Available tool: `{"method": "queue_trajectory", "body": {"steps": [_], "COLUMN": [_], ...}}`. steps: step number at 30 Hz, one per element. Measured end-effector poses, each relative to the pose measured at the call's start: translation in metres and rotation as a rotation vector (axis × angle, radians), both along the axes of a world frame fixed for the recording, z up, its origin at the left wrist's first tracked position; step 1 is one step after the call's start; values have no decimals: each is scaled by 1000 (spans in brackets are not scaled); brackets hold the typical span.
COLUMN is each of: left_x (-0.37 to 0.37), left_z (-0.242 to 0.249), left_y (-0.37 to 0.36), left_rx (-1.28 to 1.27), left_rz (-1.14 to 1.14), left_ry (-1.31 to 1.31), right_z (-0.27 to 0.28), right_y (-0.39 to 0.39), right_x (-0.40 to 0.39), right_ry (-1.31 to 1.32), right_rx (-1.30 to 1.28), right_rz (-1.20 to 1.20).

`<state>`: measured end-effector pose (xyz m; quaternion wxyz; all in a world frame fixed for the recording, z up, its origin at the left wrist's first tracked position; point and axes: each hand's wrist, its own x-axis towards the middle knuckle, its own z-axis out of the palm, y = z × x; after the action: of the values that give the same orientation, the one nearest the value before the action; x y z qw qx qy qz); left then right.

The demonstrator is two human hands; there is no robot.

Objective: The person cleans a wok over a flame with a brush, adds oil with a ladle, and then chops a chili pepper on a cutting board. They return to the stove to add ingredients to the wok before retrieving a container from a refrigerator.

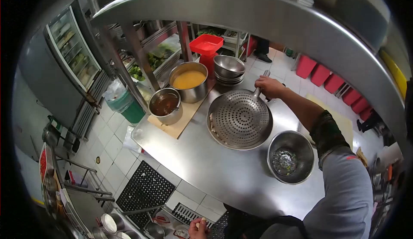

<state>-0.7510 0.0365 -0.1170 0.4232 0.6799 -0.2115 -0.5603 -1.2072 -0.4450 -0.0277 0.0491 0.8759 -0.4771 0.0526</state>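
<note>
My right hand (pixel 270 87) is closed around the handle of a large perforated metal strainer (pixel 242 129). The strainer lies in a round metal basin (pixel 270 129) on the steel table, and a few pale food bits show at its left edge. Close to my right forearm stands a steel bowl (pixel 290 157) with a little wet residue at the bottom. Low in the view, away from the table top, my left hand (pixel 198 229) has its fingers curled; whether anything is in them cannot be seen.
On the steel table (pixel 193 157), a pot of orange liquid (pixel 189 79) and a pot of brown sauce (pixel 165 105) stand on cardboard at the left. Stacked bowls (pixel 229 66) sit behind the strainer. An overhead steel shelf (pixel 241 2) crosses the top. A person's shoe (pixel 263 58) shows beyond.
</note>
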Motion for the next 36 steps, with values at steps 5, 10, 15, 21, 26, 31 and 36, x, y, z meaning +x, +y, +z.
{"method": "queue_trajectory", "body": {"steps": [5, 10, 15, 21, 26, 31, 36], "left_x": [-23, -99, -227, -445, -583, -647, -628], "left_z": [13, 75, 82, 43, -26, -67, -68], "left_y": [-23, -54, -46, -61, -120, -144, -130], "left_rx": [-87, -201, -451, -758, -1032, -1154, -877], "left_rz": [-171, -462, -787, -846, -700, -808, -877], "left_ry": [34, 19, 130, -138, -316, -754, -710], "right_z": [43, 77, 98, 32, 19, 25, 38], "right_y": [32, 128, 285, 450, 532, 548, 542], "right_x": [-23, -98, -191, -243, -245, -260, -256], "right_ry": [-104, -233, -457, -1213, -2065, -1566, -948], "right_rx": [-29, -128, 129, 470, 494, 404, 394], "right_rz": [-72, -396, -886, -1004, -950, -1281, -1210]}}
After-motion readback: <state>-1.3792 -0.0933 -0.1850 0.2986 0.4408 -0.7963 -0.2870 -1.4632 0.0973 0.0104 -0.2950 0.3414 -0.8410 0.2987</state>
